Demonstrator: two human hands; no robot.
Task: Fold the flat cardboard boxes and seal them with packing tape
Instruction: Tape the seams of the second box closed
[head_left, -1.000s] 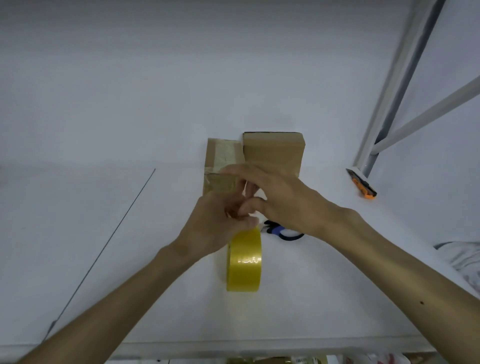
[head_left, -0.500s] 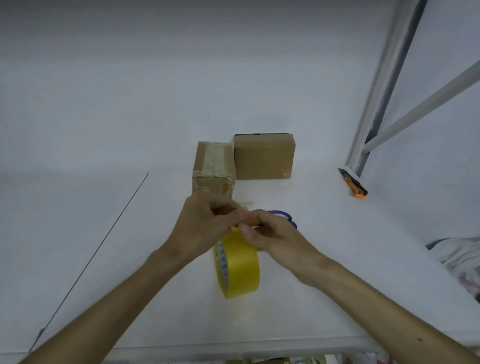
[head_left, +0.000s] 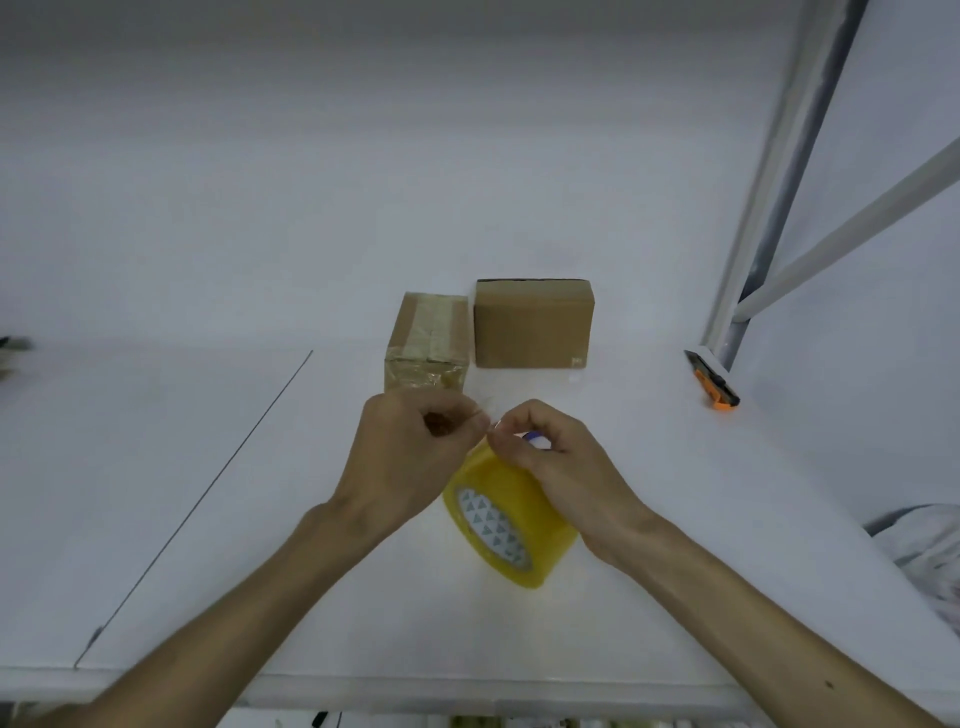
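1. Both hands meet over the top of the yellow roll of packing tape (head_left: 519, 519). The loose end of the tape is too thin and clear to make out between the fingertips.
2. The left hand (head_left: 410, 457) is curled, thumb and forefinger pinched at the roll's upper edge. The right hand (head_left: 563, 467) is curled too, its fingertips gripping the same spot from the other side.
3. A small blue item (head_left: 535, 438) shows through the right hand's fingers; what it is cannot be told.
4. The roll stands on its rim on the white surface (head_left: 208, 519), near the front edge. Its printed core faces near-left, so its axis runs from near-left to far-right.
5. Behind the hands sit a taped brown cardboard box (head_left: 428, 338), long side running away from the person, and just beside it on the right a plain brown cardboard box (head_left: 532, 325).
6. An orange and black utility knife (head_left: 714, 387) lies well apart at the right, by a grey metal post (head_left: 779, 171).
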